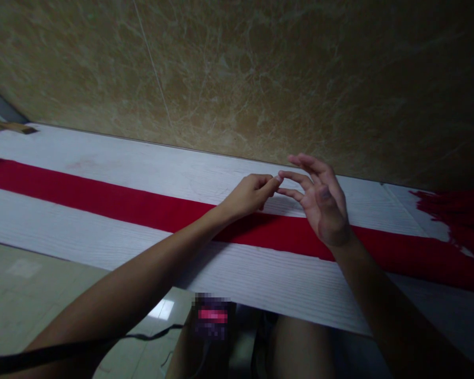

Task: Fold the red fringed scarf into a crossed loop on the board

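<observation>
A long red scarf (114,202) lies stretched flat along the white bench, with a small fringe at its far left end. Over its middle is my left hand (253,193), its thumb and fingers closed in a pinch. Whatever is between them, if anything, is hidden. My right hand (322,202) is raised above the scarf with its fingers spread and curved. Two of its fingertips reach the tip of my left thumb and appear to touch it. The right palm shows no object.
A bunch of red fringed cloth (458,216) rests at the right end of the white wood-grain bench (114,158). A small wooden block (19,128) lies at its far left. Behind rises a brown marbled wall (229,68). A dark cable (142,337) runs below my left forearm.
</observation>
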Tool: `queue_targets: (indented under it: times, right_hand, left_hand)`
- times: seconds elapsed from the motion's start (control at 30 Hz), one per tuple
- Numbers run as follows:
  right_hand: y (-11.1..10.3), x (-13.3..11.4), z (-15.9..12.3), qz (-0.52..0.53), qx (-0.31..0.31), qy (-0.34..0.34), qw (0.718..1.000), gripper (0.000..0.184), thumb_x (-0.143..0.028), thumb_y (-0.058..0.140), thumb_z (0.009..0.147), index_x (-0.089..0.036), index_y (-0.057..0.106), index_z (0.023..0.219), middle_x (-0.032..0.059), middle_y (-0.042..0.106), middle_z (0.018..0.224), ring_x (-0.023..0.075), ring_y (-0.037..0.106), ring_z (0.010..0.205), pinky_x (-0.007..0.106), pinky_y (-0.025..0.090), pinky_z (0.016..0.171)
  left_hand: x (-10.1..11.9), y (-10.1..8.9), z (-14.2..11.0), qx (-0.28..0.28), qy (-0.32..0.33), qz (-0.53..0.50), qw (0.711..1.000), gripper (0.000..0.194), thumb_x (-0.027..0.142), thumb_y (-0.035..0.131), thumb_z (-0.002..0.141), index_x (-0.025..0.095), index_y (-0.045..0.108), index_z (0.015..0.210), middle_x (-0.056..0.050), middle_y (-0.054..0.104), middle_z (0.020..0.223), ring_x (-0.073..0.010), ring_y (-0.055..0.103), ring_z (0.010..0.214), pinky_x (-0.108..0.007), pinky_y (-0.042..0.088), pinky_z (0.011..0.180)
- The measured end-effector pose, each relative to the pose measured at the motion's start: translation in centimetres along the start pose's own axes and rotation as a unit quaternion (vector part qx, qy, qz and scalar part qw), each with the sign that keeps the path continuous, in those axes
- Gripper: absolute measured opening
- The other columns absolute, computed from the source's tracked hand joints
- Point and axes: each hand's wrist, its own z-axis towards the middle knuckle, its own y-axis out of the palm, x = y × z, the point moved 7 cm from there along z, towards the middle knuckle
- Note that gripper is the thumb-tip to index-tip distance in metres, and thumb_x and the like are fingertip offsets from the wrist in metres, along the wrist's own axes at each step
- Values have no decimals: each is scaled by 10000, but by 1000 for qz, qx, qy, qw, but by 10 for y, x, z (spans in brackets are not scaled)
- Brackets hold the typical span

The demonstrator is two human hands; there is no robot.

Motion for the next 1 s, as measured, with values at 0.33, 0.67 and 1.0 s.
queue_targets:
  times: [0.33, 0.67, 1.0]
  right_hand:
    - [3, -1, 0, -5, -2, 16, 1000, 598, -754, 640, 896, -394, 600, 1371, 49, 544, 1593, 326, 589, 1388, 562, 581, 1072]
    - [2, -3, 1, 18, 9, 28, 999, 585, -767, 637, 892, -401, 610, 1347, 47, 551, 1599, 336, 575, 1414, 577, 589, 1051]
    - [1, 2, 2, 15, 10, 34, 999, 582, -781, 634, 880, -417, 624, 1333, 39, 568, 1582, 334, 594, 1391, 578, 588, 1046]
  left_hand:
    - [2, 0, -1, 9, 16, 36, 999, 572, 674, 463, 1029, 193, 537, 730, 37, 493, 589, -121, 460, 546, -249, 340, 540]
    - [4, 1, -1, 17, 4, 27, 999, 596, 707, 529, 997, 208, 461, 678, 50, 449, 558, -105, 430, 516, -248, 315, 535]
    - [5, 3, -1, 1, 37, 13, 999, 575, 687, 486, 1017, 202, 492, 709, 43, 467, 573, -111, 440, 533, -254, 324, 546]
